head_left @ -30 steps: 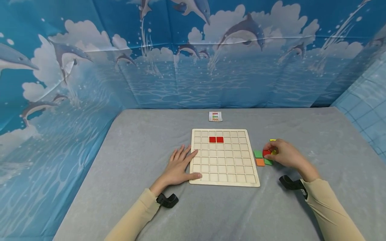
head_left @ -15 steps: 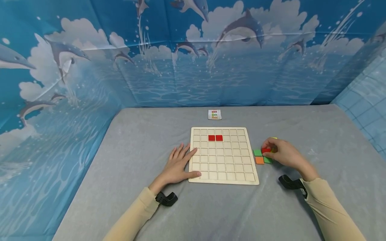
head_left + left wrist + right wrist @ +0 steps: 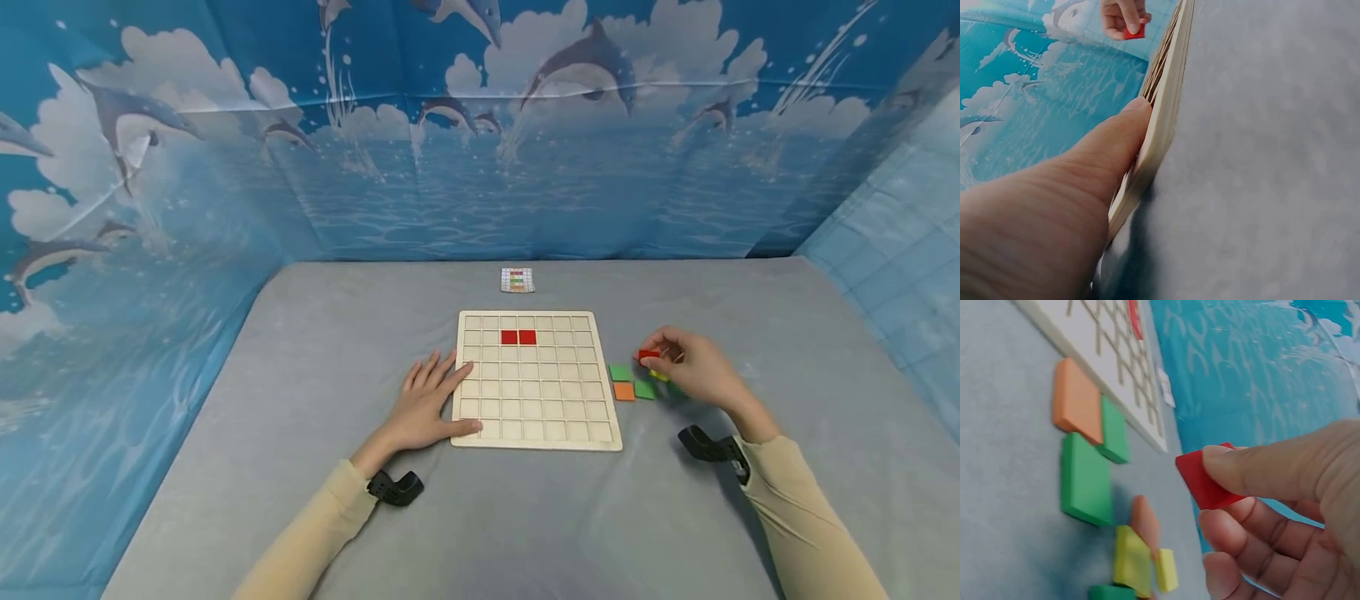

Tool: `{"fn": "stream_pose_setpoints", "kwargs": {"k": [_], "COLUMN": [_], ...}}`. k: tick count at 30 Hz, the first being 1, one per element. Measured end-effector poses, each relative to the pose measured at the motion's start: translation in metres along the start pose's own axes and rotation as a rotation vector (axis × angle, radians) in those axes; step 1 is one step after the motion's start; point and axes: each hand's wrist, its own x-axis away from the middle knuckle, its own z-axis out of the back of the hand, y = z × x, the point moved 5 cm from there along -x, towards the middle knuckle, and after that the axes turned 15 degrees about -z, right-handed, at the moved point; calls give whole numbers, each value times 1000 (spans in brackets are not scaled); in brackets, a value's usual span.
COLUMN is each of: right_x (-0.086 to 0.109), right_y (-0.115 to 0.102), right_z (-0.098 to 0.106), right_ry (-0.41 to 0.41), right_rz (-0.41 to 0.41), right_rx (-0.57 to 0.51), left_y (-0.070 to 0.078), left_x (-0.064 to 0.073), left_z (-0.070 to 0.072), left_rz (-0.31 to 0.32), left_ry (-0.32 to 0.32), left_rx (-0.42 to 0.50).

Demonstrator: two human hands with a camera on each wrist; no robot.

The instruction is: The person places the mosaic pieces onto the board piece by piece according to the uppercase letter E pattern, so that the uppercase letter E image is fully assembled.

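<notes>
The person's right hand (image 3: pixel 693 367) pinches a red square tile (image 3: pixel 1202 490) between thumb and fingers, holding it up off the worktop (image 3: pixel 540 517), to the right of the wooden grid board (image 3: pixel 555 389). The left hand (image 3: pixel 420 410) lies with fingers spread at the board's left edge, its thumb resting on the near corner. Two red tiles (image 3: pixel 509 337) sit side by side in the board's second row from the far edge. Just beside its right edge lie an orange tile (image 3: pixel 624 391), green tiles (image 3: pixel 620 372) and yellow tiles (image 3: pixel 1133 565). A small printed card (image 3: pixel 517 280) lies beyond the board.
</notes>
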Motion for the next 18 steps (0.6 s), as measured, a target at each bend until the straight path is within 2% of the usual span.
{"fn": "stream_pose_setpoints", "kwargs": {"k": [4, 6, 10, 15, 18], "right_x": [1, 4, 9, 3, -1], "right_y": [3, 0, -7, -9, -17], "right_z": [9, 13, 12, -4, -14], "right_ry": [89, 95, 48, 14, -30], "right_rz": [10, 14, -10, -8, 3], "right_rx": [-22, -25, -28, -12, -23], "left_y": [-1, -1, 2, 3, 3], "left_x": [-1, -1, -1, 0, -1], "left_z": [3, 2, 1, 0, 1], "left_rz": [21, 31, 50, 69, 71], "left_ry": [-4, -10, -16, -17, -33], "left_rx": [-15, -15, -8, 2, 7]}}
